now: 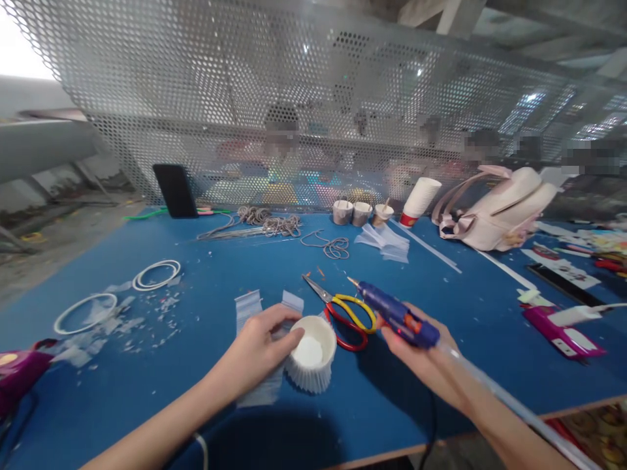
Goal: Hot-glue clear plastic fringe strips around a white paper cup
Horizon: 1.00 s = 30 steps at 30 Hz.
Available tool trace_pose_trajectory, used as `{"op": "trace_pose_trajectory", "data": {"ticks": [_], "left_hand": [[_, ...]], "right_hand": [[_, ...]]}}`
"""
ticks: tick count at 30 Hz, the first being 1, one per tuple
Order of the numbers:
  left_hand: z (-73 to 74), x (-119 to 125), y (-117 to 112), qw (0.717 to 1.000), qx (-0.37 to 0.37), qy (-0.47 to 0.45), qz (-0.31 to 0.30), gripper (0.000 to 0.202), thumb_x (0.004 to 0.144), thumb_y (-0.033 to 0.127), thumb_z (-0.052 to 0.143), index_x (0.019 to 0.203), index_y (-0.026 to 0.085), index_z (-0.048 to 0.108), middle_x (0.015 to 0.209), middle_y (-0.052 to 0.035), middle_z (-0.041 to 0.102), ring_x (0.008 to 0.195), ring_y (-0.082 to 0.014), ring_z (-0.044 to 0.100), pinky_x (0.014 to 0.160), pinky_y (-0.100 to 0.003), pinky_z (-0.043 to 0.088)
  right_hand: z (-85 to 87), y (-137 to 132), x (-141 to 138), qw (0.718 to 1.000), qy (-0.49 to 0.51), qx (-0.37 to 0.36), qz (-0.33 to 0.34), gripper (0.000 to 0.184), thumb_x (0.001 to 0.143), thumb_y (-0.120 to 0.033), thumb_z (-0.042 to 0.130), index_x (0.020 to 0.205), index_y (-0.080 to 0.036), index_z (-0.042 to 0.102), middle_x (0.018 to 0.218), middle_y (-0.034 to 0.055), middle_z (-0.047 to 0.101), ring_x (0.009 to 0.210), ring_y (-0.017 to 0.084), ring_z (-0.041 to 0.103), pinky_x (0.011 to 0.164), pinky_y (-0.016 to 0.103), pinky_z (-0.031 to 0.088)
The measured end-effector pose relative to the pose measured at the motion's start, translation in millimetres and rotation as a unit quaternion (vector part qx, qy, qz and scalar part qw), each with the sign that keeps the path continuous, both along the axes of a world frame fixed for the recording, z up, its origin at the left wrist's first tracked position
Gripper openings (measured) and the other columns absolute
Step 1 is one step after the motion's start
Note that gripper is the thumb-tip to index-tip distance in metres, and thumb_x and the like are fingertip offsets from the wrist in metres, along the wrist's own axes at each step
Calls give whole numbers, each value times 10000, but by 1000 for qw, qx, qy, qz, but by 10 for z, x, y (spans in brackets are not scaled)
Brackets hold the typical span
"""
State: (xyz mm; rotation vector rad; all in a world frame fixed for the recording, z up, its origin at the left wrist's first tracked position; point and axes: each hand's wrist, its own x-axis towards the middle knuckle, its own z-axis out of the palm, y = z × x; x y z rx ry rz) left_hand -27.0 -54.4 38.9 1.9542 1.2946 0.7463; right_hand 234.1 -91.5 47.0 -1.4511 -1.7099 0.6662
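Observation:
My left hand (267,343) pinches the rim of a white paper cup (311,356), with the thumb inside and the fingers behind it. Pleated white material wraps the cup's outside. In my right hand (416,352) is a blue hot glue gun (394,313), its nozzle pointing up and left, apart from the cup. A long clear glue stick (504,395) trails from its back end. Scissors (337,313) with one red and one yellow handle lie between the cup and the glue gun. Strips of translucent white fabric (249,310) lie flat under and behind my left hand.
White rings (85,313) and scraps lie at left. Grey cord (281,225), a black phone (175,190), small cups (343,212), stacked cups (421,199) and a pale backpack (502,205) line the back by a perforated metal screen (220,98). A purple power strip (563,333) sits at right.

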Motion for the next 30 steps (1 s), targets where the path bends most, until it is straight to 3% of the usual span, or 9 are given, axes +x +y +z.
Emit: {"op": "trace_pose_trajectory", "data": {"ticks": [4,9,15,19,24,30], "left_hand": [[-55,55,-43,1000,7,2,12,251,804,260,483,922,181,690,926,-57,710,835,-196,649,741,-291,497],[-60,93,-137,994,107,21,31,255,823,200,432,828,174,686,768,-43,675,706,-160,639,637,-248,491],[-33,81,-218,957,279,73,45,221,817,152,442,828,143,662,685,-38,614,611,-135,610,558,-207,484],[-22,75,-234,940,328,82,52,208,807,126,437,822,133,645,659,-26,586,556,-117,583,517,-187,466],[7,62,-231,934,340,94,50,204,798,127,439,785,130,642,612,-16,565,528,-117,562,507,-188,450],[34,42,-223,952,288,94,48,205,792,158,450,762,150,653,613,-18,607,537,-126,575,514,-200,441]], "right_hand": [[14,-248,-94,984,-58,84,144,110,821,-150,502,916,-188,542,775,19,573,620,126,543,574,222,438],[9,-348,-193,962,-96,95,237,195,841,-99,462,1012,-191,474,827,33,539,686,138,530,613,227,430],[102,-410,-280,945,-220,66,234,86,820,-132,452,885,-152,505,801,76,555,678,182,531,584,278,426],[29,-344,-319,917,-289,117,250,79,781,-144,483,849,-145,524,791,89,556,673,192,518,576,283,416],[34,-280,-369,886,-365,142,249,119,778,-93,441,847,-147,522,783,83,552,656,179,496,564,277,386],[97,-250,-417,855,-408,210,242,101,705,-73,489,756,-156,516,705,57,534,571,168,441,490,293,298]]}}
